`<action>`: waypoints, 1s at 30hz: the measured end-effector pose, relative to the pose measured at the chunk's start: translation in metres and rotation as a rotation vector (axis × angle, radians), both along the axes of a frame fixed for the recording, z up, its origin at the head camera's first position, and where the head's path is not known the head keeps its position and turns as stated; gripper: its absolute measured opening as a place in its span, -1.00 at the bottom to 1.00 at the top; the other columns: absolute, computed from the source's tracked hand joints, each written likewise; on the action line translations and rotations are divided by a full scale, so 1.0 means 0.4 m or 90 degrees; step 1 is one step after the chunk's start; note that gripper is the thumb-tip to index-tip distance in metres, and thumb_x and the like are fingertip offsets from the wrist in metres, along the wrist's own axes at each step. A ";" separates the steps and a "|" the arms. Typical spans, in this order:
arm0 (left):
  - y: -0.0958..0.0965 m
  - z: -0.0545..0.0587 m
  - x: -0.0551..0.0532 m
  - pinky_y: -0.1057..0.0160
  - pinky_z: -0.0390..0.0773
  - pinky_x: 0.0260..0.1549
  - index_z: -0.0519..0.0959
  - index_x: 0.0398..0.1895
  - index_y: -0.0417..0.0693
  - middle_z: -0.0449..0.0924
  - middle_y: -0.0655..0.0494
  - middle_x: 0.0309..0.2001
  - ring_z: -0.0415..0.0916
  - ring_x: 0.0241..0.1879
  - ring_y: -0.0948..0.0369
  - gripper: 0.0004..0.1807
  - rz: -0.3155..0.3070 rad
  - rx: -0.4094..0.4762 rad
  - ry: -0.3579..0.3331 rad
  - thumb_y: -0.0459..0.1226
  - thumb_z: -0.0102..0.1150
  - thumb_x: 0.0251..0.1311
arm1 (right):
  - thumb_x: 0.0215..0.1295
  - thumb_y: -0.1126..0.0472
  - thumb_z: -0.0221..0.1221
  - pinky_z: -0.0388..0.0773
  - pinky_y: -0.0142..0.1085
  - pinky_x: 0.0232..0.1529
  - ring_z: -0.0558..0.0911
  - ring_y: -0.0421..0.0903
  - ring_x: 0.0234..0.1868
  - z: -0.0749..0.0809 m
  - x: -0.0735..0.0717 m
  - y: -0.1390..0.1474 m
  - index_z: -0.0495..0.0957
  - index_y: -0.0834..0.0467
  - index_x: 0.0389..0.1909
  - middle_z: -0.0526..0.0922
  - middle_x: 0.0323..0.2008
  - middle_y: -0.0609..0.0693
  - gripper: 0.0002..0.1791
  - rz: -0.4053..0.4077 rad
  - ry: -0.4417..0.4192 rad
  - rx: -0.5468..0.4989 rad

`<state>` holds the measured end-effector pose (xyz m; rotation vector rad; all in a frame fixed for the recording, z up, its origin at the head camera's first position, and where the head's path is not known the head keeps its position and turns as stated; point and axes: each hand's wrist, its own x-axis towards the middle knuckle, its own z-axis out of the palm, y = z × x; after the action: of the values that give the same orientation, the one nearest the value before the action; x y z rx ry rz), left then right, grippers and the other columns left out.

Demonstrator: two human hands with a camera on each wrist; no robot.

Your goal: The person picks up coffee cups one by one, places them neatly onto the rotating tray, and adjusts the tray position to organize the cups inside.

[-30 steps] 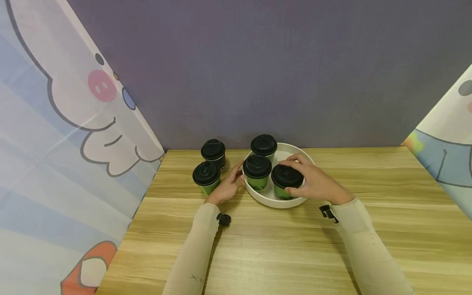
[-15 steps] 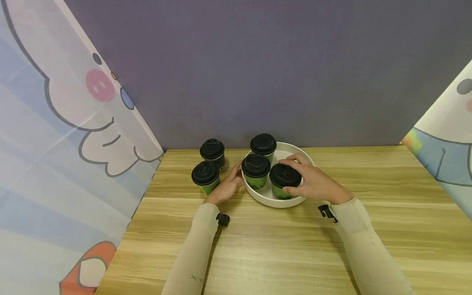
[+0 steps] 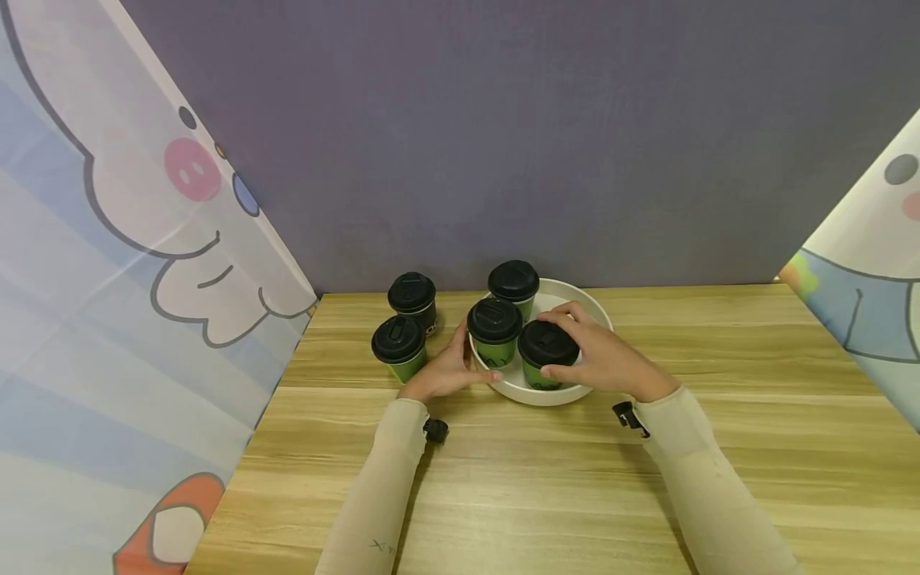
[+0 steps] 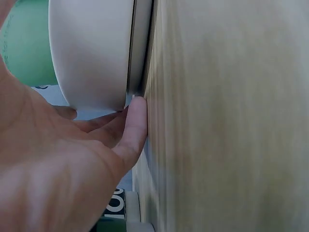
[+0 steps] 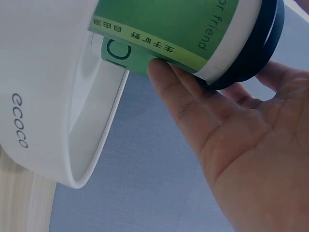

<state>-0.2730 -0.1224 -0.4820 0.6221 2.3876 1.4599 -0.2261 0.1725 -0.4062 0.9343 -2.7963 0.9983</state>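
A green paper coffee cup with a black lid (image 3: 546,345) stands at the front of a round white tray (image 3: 528,394). My right hand (image 3: 607,358) grips this cup around its lid and upper side; in the right wrist view the fingers lie along its printed sleeve (image 5: 154,41). My left hand (image 3: 446,370) is at the tray's left side, thumb stretched along the front rim. The left wrist view has its fingers (image 4: 133,130) extended low against the tray wall (image 4: 91,53). Two more lidded cups share the tray, a green one (image 3: 494,331) and one behind it (image 3: 513,281).
Left of the tray, a green cup (image 3: 399,347) and a dark cup (image 3: 413,299) stand on the wooden table (image 3: 489,479), the green one close to my left hand. A grey panel (image 3: 460,144) rises along the table's back edge. Cartoon-printed cloth (image 3: 93,383) hangs at the left.
My right hand and the gripped cup have shifted slightly left, closer to the neighbouring green cup. My left thumb has moved out across the tray's front rim.
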 end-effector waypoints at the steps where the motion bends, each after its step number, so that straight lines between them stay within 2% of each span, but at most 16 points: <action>1: 0.001 0.001 0.001 -0.04 0.08 0.56 -0.42 0.64 0.45 -0.22 0.09 0.68 -0.15 0.65 0.11 0.40 0.001 -0.007 0.008 -0.05 0.57 0.06 | 0.23 -0.07 0.44 0.49 0.15 0.24 0.54 0.11 0.25 -0.001 0.000 -0.002 0.32 0.00 0.49 0.32 0.31 0.02 -0.15 -0.001 0.000 0.002; 4: 0.003 0.001 0.002 -0.03 0.00 0.58 -0.44 0.64 0.45 -0.25 0.12 0.68 -0.18 0.65 0.14 0.44 0.004 -0.018 0.024 0.00 0.59 0.02 | 0.24 -0.10 0.43 0.50 0.15 0.22 0.54 0.12 0.24 -0.002 0.002 -0.006 0.31 0.00 0.49 0.30 0.32 0.02 -0.14 -0.005 -0.004 0.004; 11: 0.004 0.004 0.005 -0.01 0.01 0.58 -0.47 0.63 0.48 -0.22 0.12 0.68 -0.15 0.64 0.18 0.45 0.022 -0.050 0.025 0.04 0.58 0.02 | 0.21 -0.13 0.44 0.53 0.15 0.19 0.55 0.13 0.21 -0.005 0.003 -0.022 0.31 0.11 0.49 0.31 0.29 0.06 -0.09 -0.014 0.012 0.002; 19: -0.003 0.002 0.005 -0.02 0.02 0.57 -0.49 0.64 0.41 -0.19 0.02 0.68 -0.12 0.64 0.12 0.44 0.030 -0.066 0.017 0.09 0.55 0.04 | 0.15 -0.16 0.47 0.44 0.13 0.29 0.38 0.11 0.33 -0.007 0.005 -0.033 0.30 0.15 0.49 0.32 0.29 0.07 -0.03 -0.013 0.035 0.004; 22: -0.006 0.003 0.006 -0.02 0.04 0.57 -0.49 0.64 0.39 -0.20 0.02 0.68 -0.13 0.64 0.12 0.43 0.028 -0.059 0.012 0.07 0.54 0.07 | 0.26 -0.18 0.38 0.45 0.16 0.27 0.36 0.11 0.34 -0.007 0.002 -0.027 0.29 0.10 0.50 0.32 0.32 0.07 -0.11 -0.019 0.036 0.009; 25: -0.006 0.005 0.008 -0.01 0.08 0.56 -0.49 0.64 0.39 -0.22 0.03 0.68 -0.14 0.64 0.12 0.41 0.024 -0.048 0.004 0.03 0.52 0.10 | 0.43 -0.10 0.25 0.43 0.18 0.28 0.37 0.13 0.37 -0.007 -0.004 -0.014 0.32 0.10 0.48 0.34 0.34 0.10 -0.29 -0.027 0.046 -0.007; 30: -0.007 0.009 0.012 -0.01 0.26 0.47 -0.50 0.64 0.38 -0.19 -0.01 0.68 0.02 0.60 0.10 0.35 0.030 -0.056 -0.013 0.03 0.46 0.18 | 0.63 0.04 0.00 0.37 0.17 0.29 0.41 0.17 0.34 -0.007 -0.017 0.017 0.39 0.15 0.39 0.39 0.30 0.15 -0.54 -0.060 0.058 -0.048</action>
<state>-0.2683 -0.1254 -0.4783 0.5312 2.4510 1.3646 -0.2330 0.1794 -0.4089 0.8107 -2.6805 1.0131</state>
